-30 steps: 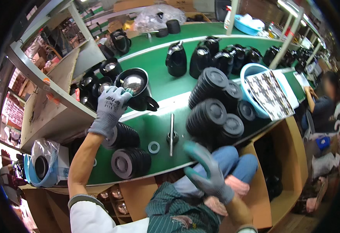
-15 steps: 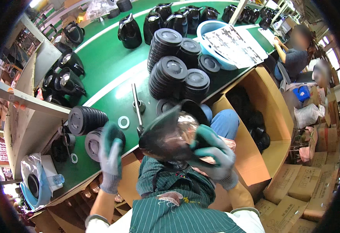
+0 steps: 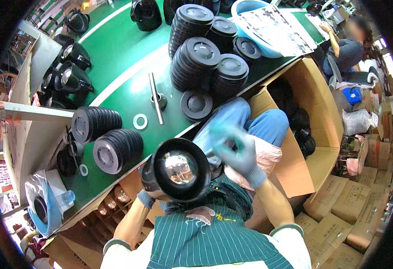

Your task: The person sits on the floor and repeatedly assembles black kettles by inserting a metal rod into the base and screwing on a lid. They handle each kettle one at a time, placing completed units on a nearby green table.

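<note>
A black jug (image 3: pixel 178 169) with a shiny, mirror-like inside is held over my lap, its wide mouth turned up toward me. My left hand (image 3: pixel 146 198) carries it from the left; only the grey glove cuff shows, and the fingers are hidden behind the jug. To the right of the jug, above my knees, is my right hand (image 3: pixel 236 150) in a grey and teal glove. Motion blurs its fingers, and it is apart from the jug. On the green table, a black round lid (image 3: pixel 196 106) lies near the edge, beside a metal rod (image 3: pixel 156 98) and a white ring (image 3: pixel 140 121).
Stacked black lids (image 3: pixel 195 62) stand at the table's right, with more stacks (image 3: pixel 118 150) lying at the left. Black jugs (image 3: pixel 73 76) rest at the far left. An open cardboard box (image 3: pixel 322 166) holds black parts at my right. A co-worker (image 3: pixel 346 49) sits beyond it.
The jug has moved left and turned mouth-up. My left hand has come off the lid stack and onto the jug. My right hand has left the jug. The view has tipped downward.
</note>
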{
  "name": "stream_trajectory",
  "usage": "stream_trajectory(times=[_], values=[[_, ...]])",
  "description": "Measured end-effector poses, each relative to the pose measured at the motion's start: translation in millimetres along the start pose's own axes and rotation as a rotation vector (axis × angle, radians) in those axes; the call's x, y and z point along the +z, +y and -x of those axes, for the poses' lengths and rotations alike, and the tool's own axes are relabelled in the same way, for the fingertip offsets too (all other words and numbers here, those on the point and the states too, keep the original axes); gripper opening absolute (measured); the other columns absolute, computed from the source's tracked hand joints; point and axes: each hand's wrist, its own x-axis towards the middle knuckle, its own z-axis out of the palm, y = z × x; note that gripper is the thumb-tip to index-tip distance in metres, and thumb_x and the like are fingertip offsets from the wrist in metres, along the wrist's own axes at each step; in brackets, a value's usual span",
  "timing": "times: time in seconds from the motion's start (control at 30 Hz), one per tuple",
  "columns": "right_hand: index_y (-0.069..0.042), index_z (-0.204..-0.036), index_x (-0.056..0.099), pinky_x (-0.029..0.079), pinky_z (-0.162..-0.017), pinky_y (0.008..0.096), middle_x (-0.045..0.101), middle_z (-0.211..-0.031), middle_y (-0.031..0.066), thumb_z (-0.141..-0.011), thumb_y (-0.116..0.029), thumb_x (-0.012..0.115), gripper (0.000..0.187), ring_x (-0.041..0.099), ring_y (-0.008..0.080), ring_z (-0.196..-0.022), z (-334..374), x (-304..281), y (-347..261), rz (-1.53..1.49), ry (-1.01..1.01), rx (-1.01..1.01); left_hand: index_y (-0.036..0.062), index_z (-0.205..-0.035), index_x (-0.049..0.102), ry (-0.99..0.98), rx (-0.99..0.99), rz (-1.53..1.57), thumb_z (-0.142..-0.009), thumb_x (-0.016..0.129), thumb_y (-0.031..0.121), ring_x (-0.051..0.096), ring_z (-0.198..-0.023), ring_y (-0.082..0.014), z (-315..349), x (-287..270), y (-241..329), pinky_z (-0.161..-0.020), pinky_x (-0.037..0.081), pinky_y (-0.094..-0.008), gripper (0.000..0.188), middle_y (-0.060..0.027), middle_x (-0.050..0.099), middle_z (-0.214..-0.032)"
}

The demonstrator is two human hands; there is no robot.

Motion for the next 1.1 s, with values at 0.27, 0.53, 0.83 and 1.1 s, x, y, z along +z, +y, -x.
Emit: stream_trajectory(times=[0.27, 0.53, 0.83, 1.1], values=[[-0.021, -0.164, 0.023, 0.033, -0.116, 0.0576, 0.038, -0.154, 0.0267, -0.065, -0.065, 0.087, 0.125, 0.038, 0.0464, -0.142, -124.0, 83.6, 66.7, 1.255, 0.000, 0.383, 0.0084, -0.158, 0.039, 0.116, -0.016, 0.005, -0.097, 0.068, 0.025, 0.049, -0.142, -0.0277, 0.8, -5.2, -31.9, -0.122, 0.036, -0.0448, 0.069, -0.0137, 0.047, -0.158], [-0.007, -0.159, 0.039, 0.036, -0.120, 0.0469, 0.038, -0.157, 0.0246, -0.062, -0.049, 0.095, 0.120, 0.041, 0.0395, -0.145, -37.2, 8.9, -12.7, -0.235, -0.047, 0.039, 0.0071, -0.158, 0.039, 0.064, -0.018, -0.036, -0.101, 0.062, 0.025, 0.050, -0.141, -0.0297, -18.4, -14.1, -44.0, -0.120, 0.041, -0.0471, 0.063, -0.0154, 0.048, -0.157], [-0.018, -0.154, 0.052, 0.031, -0.120, 0.0546, 0.022, -0.165, 0.0293, -0.056, -0.065, 0.091, 0.116, 0.032, 0.0490, -0.148, 31.1, -9.1, -23.6, 0.235, -0.143, -0.390, 0.0047, -0.157, 0.039, -0.178, -0.102, -0.078, -0.107, 0.054, 0.025, 0.054, -0.138, -0.0317, -33.3, -21.1, -21.8, -0.115, 0.048, -0.0496, 0.056, -0.0182, 0.050, -0.154], [-0.019, -0.142, 0.064, 0.032, -0.118, 0.0592, 0.028, -0.161, 0.0310, -0.057, -0.059, 0.093, 0.098, 0.038, 0.0518, -0.144, 55.9, -30.9, -39.1, 0.169, -0.002, -0.530, 0.0106, -0.158, 0.039, -0.441, 0.273, -0.809, -0.099, 0.067, 0.037, 0.051, -0.140, -0.0310, -66.7, 35.6, 69.8, -0.120, 0.040, -0.0492, 0.071, -0.0168, 0.046, -0.158]])
